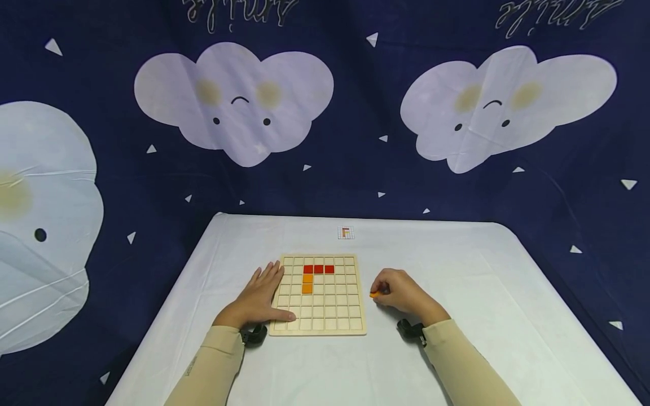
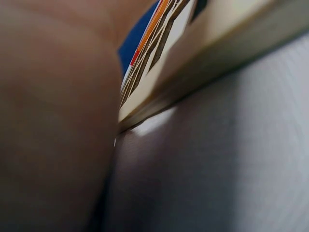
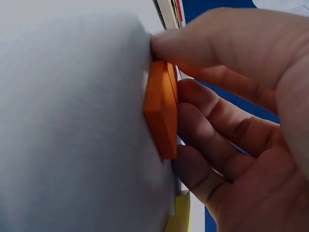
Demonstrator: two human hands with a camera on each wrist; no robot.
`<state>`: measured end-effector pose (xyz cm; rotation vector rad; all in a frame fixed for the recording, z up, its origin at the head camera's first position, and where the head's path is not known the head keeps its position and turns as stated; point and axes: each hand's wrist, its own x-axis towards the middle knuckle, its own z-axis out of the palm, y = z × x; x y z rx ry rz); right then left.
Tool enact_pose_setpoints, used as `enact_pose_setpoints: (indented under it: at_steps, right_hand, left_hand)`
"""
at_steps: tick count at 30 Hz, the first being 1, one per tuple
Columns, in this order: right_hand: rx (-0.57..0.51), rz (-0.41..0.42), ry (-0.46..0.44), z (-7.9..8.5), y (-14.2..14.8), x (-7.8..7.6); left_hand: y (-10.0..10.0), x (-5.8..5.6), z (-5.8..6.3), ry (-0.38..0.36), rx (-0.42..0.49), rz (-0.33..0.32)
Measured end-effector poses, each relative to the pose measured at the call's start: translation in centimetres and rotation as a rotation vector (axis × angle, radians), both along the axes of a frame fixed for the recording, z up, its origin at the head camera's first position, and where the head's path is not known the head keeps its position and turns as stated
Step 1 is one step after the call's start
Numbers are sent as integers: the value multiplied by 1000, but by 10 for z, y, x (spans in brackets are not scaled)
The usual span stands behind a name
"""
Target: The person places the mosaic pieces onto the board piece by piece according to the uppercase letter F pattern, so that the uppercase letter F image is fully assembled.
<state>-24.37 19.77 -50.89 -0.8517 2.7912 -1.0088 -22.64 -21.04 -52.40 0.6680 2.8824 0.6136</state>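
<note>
My left hand lies spread along the left side of a wooden grid board, fingers at its upper left edge and thumb across its lower left corner. On the board, red tiles form a short row. Two orange tiles run down below the leftmost red one. Just right of the board, my right hand pinches an orange tile low over the white table. Its thumb and curled fingers sit about the tile; a second orange layer shows behind it, and whether that is another tile I cannot tell.
A small card printed with a grid pattern lies behind the board. Yellow pieces show at the bottom of the right wrist view. The white table meets a dark blue cloth with clouds at its far edge.
</note>
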Motion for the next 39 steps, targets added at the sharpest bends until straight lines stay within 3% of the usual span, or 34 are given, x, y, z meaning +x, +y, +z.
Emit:
enact_pose_setpoints:
  at_steps: [11,17,24,30,39]
  right_hand:
    - [-7,-61,14,1,-6,-5]
    - [-20,-54,69,5,-18,-9]
    - [-54,25,123,11,-42,-9]
    - [-85,122,103,15,-72,-7]
    - [-44,220,116,19,-112,-4]
  left_hand:
    - [-2,0,-2,0,-9,10]
    - [-2,-1,-4,6,-3,11]
    - [-3,-1,-4,0,-7,9]
    - [-3,0,-3,6,-9,9]
    - [-1,0,-2,15,-6,-3]
